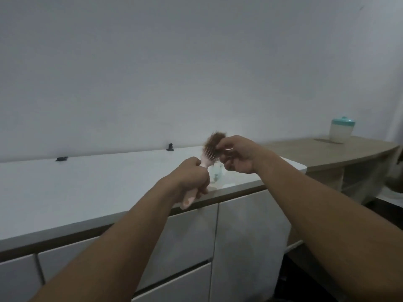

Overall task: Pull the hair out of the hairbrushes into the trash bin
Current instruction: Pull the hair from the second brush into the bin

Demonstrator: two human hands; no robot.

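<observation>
Hairbrush (205,158) in left hand (192,177), right hand (236,154) pinching hair (214,138) (brown)

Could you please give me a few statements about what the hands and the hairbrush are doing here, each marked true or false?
1. The left hand grips the pink hairbrush by its handle. True.
2. The right hand rests flat on the white counter. False: it pinches the brown hair at the bristles.
3. A teal-lidded container stands on the wooden surface at right. True.
4. A trash bin stands on the counter. False: none is visible.
</observation>
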